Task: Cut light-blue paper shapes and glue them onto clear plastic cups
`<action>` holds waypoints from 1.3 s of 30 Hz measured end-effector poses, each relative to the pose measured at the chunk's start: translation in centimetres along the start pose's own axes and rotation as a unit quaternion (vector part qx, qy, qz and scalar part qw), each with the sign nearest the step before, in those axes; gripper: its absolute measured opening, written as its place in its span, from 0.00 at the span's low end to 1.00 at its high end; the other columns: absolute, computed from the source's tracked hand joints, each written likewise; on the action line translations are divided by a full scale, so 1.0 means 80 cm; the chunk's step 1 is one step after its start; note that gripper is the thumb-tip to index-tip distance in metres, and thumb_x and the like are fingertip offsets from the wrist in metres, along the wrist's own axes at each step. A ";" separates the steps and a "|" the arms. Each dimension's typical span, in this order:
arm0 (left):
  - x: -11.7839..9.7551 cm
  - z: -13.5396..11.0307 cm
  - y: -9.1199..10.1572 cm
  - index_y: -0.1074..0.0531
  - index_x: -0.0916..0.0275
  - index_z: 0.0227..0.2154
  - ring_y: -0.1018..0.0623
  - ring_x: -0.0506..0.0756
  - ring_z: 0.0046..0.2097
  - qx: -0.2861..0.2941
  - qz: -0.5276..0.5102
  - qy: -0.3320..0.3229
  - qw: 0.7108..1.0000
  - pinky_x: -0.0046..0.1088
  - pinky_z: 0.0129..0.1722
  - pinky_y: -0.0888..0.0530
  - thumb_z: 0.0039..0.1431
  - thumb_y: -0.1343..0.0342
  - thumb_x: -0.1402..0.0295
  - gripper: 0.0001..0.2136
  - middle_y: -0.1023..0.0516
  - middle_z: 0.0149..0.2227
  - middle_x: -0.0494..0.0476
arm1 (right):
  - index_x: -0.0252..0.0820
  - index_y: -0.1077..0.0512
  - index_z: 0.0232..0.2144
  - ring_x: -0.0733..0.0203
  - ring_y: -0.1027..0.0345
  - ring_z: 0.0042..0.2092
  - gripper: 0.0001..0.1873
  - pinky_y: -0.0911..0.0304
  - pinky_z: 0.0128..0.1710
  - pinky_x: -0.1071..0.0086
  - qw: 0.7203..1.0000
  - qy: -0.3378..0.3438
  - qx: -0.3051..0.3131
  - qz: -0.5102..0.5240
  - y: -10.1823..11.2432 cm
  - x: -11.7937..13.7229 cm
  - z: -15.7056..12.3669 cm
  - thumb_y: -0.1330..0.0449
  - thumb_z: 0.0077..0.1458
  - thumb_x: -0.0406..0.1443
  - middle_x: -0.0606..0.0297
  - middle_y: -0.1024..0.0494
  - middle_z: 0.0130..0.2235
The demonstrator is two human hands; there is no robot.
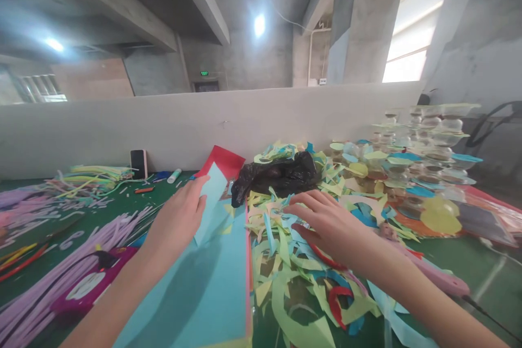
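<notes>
Left hand (179, 211) apparently pinches the blue paper (213, 196), which uneven pressure could crease; right hand (328, 224), fingers spread, holds nothing above scraps (279, 294).

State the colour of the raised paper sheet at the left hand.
Light blue; the paper sheet shows best in the head view.

Large light-blue rectangular paper sheet (234, 283), matt, smooth. Crumpled black plastic bag (285, 173), glossy, wrinkled. Pale-green curved paper scraps (280, 300), matt. Grey concrete column (375, 27), dull.
</notes>
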State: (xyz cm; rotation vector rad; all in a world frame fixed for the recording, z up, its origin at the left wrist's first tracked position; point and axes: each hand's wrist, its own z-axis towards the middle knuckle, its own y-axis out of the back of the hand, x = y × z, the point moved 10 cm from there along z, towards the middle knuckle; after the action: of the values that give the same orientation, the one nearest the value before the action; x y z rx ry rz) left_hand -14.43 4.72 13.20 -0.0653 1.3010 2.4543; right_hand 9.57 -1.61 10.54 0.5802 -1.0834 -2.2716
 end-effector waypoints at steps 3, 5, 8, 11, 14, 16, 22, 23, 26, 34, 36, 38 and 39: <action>-0.042 0.001 0.011 0.39 0.58 0.59 0.26 0.63 0.54 -0.024 -0.049 -0.057 0.997 0.38 0.50 0.31 0.65 0.59 0.60 0.22 0.27 0.55 0.62 | 0.47 0.34 0.53 0.48 0.35 0.51 0.16 0.33 0.47 0.52 1.000 -0.007 -0.008 -0.023 -0.009 -0.006 0.000 0.44 0.62 0.33 0.57 0.27 0.52; -0.056 0.005 -0.004 0.40 0.55 0.60 0.25 0.61 0.51 0.004 -0.107 -0.048 0.993 0.36 0.46 0.30 0.65 0.57 0.58 0.22 0.27 0.54 0.61 | 0.46 0.35 0.54 0.47 0.35 0.52 0.18 0.33 0.47 0.52 0.999 -0.016 -0.015 -0.042 -0.011 -0.008 0.000 0.44 0.62 0.33 0.56 0.29 0.53; -0.066 0.014 -0.038 0.36 0.52 0.58 0.24 0.60 0.47 0.054 -0.204 0.007 0.977 0.32 0.40 0.29 0.63 0.52 0.55 0.22 0.26 0.51 0.61 | 0.47 0.37 0.57 0.45 0.36 0.53 0.22 0.33 0.48 0.50 0.996 -0.020 -0.033 -0.084 -0.012 -0.010 -0.002 0.44 0.61 0.32 0.54 0.31 0.56; -0.077 0.018 -0.075 0.31 0.54 0.52 0.25 0.58 0.39 0.110 -0.329 0.068 0.935 0.30 0.36 0.29 0.59 0.47 0.54 0.20 0.25 0.40 0.57 | 0.47 0.38 0.59 0.44 0.38 0.54 0.25 0.35 0.51 0.49 0.992 -0.024 -0.045 -0.113 -0.015 -0.013 -0.003 0.42 0.60 0.32 0.53 0.33 0.58; -0.094 0.009 -0.110 0.31 0.55 0.50 0.25 0.56 0.38 0.174 -0.480 0.120 0.851 0.29 0.35 0.29 0.57 0.45 0.54 0.20 0.25 0.38 0.55 | 0.47 0.37 0.58 0.44 0.38 0.55 0.26 0.36 0.52 0.49 0.992 -0.029 -0.046 -0.113 -0.022 -0.016 -0.005 0.39 0.58 0.33 0.53 0.33 0.59; -0.105 -0.002 -0.128 0.31 0.55 0.49 0.24 0.56 0.41 0.202 -0.562 0.147 0.789 0.29 0.38 0.27 0.56 0.42 0.55 0.19 0.24 0.42 0.56 | 0.47 0.36 0.58 0.44 0.38 0.55 0.26 0.38 0.55 0.47 0.994 -0.021 -0.045 -0.098 -0.027 -0.013 -0.005 0.37 0.57 0.35 0.54 0.33 0.59; -0.101 -0.026 -0.160 0.32 0.59 0.41 0.24 0.53 0.38 0.216 -0.653 0.217 0.693 0.29 0.40 0.27 0.51 0.36 0.60 0.16 0.24 0.41 0.55 | 0.46 0.35 0.56 0.46 0.40 0.58 0.26 0.47 0.62 0.43 0.999 0.007 -0.036 -0.040 -0.035 0.006 -0.006 0.36 0.56 0.40 0.56 0.32 0.59; -0.097 -0.028 -0.163 0.32 0.59 0.41 0.23 0.53 0.38 0.213 -0.661 0.229 0.683 0.29 0.40 0.27 0.51 0.36 0.61 0.16 0.23 0.41 0.55 | 0.47 0.35 0.56 0.47 0.40 0.58 0.26 0.48 0.63 0.43 0.999 0.010 -0.033 -0.035 -0.036 0.007 -0.006 0.36 0.56 0.41 0.57 0.32 0.59; -0.088 -0.029 -0.168 0.32 0.60 0.39 0.24 0.52 0.35 0.195 -0.678 0.260 0.659 0.28 0.37 0.27 0.51 0.36 0.65 0.14 0.23 0.38 0.54 | 0.47 0.34 0.55 0.46 0.40 0.58 0.27 0.49 0.63 0.41 0.999 0.009 -0.031 -0.034 -0.038 0.007 -0.008 0.35 0.54 0.41 0.57 0.31 0.57; -0.089 -0.035 -0.176 0.33 0.60 0.39 0.23 0.52 0.36 0.210 -0.679 0.258 0.655 0.30 0.39 0.26 0.52 0.37 0.66 0.13 0.25 0.36 0.53 | 0.47 0.29 0.46 0.50 0.37 0.54 0.11 0.47 0.62 0.45 0.998 -0.005 -0.038 -0.051 -0.032 -0.002 -0.009 0.40 0.59 0.34 0.61 0.27 0.52; -0.093 -0.035 -0.178 0.33 0.59 0.39 0.23 0.53 0.38 0.223 -0.667 0.231 0.673 0.31 0.40 0.26 0.53 0.37 0.64 0.13 0.25 0.37 0.54 | 0.47 0.27 0.41 0.51 0.37 0.53 0.07 0.45 0.62 0.46 0.998 -0.008 -0.045 -0.049 -0.029 -0.004 -0.009 0.43 0.62 0.33 0.62 0.26 0.50; -0.097 -0.035 -0.179 0.33 0.60 0.38 0.23 0.55 0.41 0.228 -0.657 0.209 0.687 0.32 0.41 0.26 0.52 0.37 0.63 0.13 0.25 0.39 0.55 | 0.48 0.26 0.39 0.52 0.36 0.52 0.07 0.44 0.61 0.46 0.998 -0.006 -0.050 -0.045 -0.028 -0.006 -0.009 0.44 0.63 0.33 0.63 0.25 0.49; -0.099 -0.035 -0.180 0.32 0.60 0.37 0.23 0.56 0.42 0.230 -0.655 0.203 0.691 0.33 0.42 0.26 0.52 0.37 0.63 0.13 0.25 0.40 0.56 | 0.48 0.25 0.39 0.52 0.36 0.52 0.07 0.44 0.61 0.47 0.998 -0.004 -0.051 -0.043 -0.028 -0.007 -0.009 0.44 0.63 0.34 0.62 0.25 0.48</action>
State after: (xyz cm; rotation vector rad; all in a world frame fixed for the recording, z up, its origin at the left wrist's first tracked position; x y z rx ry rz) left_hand -2.56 7.46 1.82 -1.0453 1.2482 0.8593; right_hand 9.78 -0.51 8.40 0.5868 -0.9562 -2.3893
